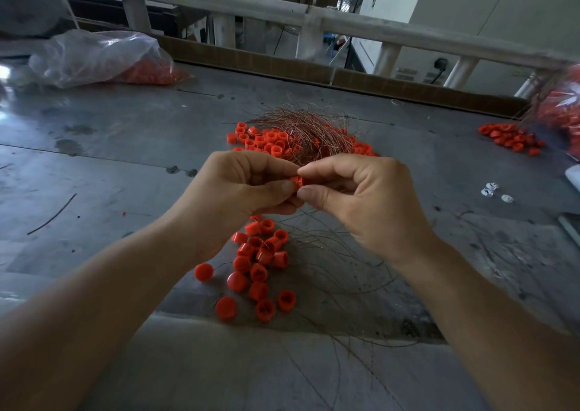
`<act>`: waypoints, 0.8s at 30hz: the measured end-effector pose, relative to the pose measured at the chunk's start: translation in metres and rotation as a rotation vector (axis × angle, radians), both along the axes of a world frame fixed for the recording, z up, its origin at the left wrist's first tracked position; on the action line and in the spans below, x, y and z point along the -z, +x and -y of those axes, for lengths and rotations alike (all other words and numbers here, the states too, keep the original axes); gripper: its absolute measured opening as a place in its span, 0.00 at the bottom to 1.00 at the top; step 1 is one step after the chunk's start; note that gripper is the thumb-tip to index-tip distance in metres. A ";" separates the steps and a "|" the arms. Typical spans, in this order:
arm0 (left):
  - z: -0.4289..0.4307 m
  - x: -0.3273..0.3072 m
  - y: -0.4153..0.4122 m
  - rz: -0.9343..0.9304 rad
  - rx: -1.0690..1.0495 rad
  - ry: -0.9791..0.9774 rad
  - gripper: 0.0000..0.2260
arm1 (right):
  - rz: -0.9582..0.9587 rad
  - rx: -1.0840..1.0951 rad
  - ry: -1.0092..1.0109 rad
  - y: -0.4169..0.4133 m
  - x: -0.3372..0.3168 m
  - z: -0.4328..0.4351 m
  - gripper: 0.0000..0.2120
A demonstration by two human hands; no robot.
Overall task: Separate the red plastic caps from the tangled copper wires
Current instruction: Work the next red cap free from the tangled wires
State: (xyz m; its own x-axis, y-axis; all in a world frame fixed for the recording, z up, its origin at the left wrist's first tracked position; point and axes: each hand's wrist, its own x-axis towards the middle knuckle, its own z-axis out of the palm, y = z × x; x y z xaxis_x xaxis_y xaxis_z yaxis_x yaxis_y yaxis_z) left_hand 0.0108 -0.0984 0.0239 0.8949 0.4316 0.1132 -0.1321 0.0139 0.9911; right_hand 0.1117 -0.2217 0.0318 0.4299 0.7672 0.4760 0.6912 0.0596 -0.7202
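My left hand (244,188) and my right hand (361,197) meet above the middle of the grey table (110,147). Between their thumbs and forefingers they pinch one red cap (296,181), most of it hidden by the fingertips. Behind the hands lies a tangled bundle of copper wires (309,131) on a heap of red caps (263,140). Below the hands sits a nearer cluster of loose red caps (260,266). Thin stray wires (339,272) spread over the table under my right wrist.
A clear plastic bag of red caps (94,56) lies at the back left. Another bag (561,106) with spilled caps (511,137) is at the right edge. Small white pieces (494,192) lie on the right. A railing (282,12) runs behind the table.
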 end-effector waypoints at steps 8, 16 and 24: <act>0.002 -0.001 -0.001 0.003 -0.001 0.015 0.10 | 0.053 0.051 0.053 0.002 0.005 -0.001 0.11; 0.001 0.000 -0.001 0.023 0.009 0.005 0.10 | 0.066 0.049 0.123 0.001 0.007 -0.002 0.13; 0.004 -0.001 -0.003 0.060 0.002 0.023 0.09 | 0.275 0.094 0.206 -0.002 0.009 -0.003 0.09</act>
State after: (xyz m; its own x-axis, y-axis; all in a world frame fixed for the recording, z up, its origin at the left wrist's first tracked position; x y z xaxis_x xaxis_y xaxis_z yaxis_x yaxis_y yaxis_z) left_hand 0.0080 -0.1027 0.0254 0.8871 0.4264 0.1765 -0.1914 -0.0081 0.9815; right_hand 0.1098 -0.2185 0.0228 0.3279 0.6063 0.7245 0.8670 0.1115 -0.4857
